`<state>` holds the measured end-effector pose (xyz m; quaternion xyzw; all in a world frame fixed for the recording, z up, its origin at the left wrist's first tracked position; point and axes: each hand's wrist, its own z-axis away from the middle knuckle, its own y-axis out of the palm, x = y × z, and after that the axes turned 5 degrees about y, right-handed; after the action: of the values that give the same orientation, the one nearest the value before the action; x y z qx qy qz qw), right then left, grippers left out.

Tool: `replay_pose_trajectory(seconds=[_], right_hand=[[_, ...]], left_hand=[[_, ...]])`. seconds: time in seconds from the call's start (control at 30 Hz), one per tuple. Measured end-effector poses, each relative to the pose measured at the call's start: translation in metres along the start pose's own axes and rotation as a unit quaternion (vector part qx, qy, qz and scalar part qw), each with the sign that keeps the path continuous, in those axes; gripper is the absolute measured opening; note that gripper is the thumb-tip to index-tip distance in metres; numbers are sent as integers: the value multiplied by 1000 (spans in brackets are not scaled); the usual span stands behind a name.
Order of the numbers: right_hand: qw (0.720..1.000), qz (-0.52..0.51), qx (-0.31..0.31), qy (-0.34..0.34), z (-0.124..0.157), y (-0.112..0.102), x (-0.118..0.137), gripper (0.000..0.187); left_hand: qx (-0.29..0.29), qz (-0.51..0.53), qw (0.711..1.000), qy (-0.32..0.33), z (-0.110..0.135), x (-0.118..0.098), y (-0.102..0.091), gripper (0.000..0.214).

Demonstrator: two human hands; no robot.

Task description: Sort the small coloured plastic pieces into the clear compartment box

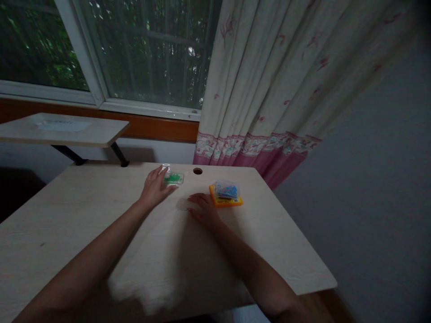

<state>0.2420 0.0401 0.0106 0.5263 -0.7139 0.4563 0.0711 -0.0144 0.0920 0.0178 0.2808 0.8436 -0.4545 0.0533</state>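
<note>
At the far left a small side table (101,131) stands beyond the desk and carries a white sheet of paper (62,125). Behind it is a window (141,54) with dark foliage outside.

The pale wooden tabletop (84,215) fills the lower half of the view. The left hand (155,186) lies stretched out near the middle of the far edge, palm down and fingers spread loose rather than clenched. Its fingertips touch the left side of a clear box (174,178) holding green pieces, but they do not close round it. The clear box sits flat just short of the far edge. A round cable hole (197,171) is just to its right.

The right hand (204,208) rests a little nearer the person, fingers bent down onto a small pale thing (183,204) lying flat on the wood. The blur hides what this thing is and whether the fingers grip it or merely press on it.

Just beside that hand, toward the far right corner, is an orange box (226,200) topped with blue pieces under clear plastic, untouched. A cream curtain (269,80) with a pink patterned hem hangs behind that corner. A grey wall (370,202) fills the right.
</note>
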Motion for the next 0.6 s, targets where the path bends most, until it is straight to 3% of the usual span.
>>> replay_pose_trajectory(seconds=[0.07, 0.13, 0.23, 0.3, 0.4, 0.5, 0.6], right_hand=[[1000, 4, -10, 12, 0, 1, -5, 27], [1000, 5, -18, 17, -1, 1, -7, 27], [999, 17, -34, 6, -1, -1, -2, 28], [998, 33, -46, -4, 1, -2, 5, 30], [996, 64, -45, -37, 6, -2, 17, 32], [990, 85, -60, -97, 8, -9, 29, 31], [978, 98, -131, -130, 4, -33, 37, 30]], left_hand=[[78, -13, 996, 38, -19, 24, 10, 89], [144, 11, 987, 73, -34, 41, 19, 86], [171, 55, 980, 80, -46, 44, 26, 69], [144, 90, 982, 85, -51, 27, 26, 65], [88, 154, 978, 114, -59, -24, 22, 62], [99, 198, 960, 168, -72, -81, 25, 60], [127, 213, 948, 200, -83, -123, 42, 63]])
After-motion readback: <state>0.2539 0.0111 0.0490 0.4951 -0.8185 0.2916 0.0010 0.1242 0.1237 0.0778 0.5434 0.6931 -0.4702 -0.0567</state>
